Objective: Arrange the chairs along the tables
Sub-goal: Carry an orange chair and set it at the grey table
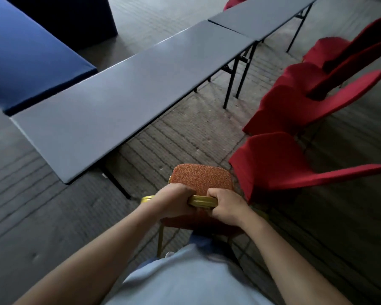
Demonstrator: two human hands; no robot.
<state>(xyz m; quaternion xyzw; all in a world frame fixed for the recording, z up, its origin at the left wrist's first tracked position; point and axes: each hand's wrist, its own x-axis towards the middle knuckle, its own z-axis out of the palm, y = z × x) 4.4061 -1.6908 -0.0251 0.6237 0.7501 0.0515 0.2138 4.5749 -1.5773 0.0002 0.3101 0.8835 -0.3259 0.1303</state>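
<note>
While both hands curl round the gold top rail of the patterned orange chair [201, 179], the left hand [173, 202] and right hand [226, 206] close together, the step in hand looks like carrying or sliding it into place; it stands near the end of the nearest grey folding table [128, 102], just beside the closest red-covered chair [275, 164]; next, it likely needs aligning with that row.
</note>
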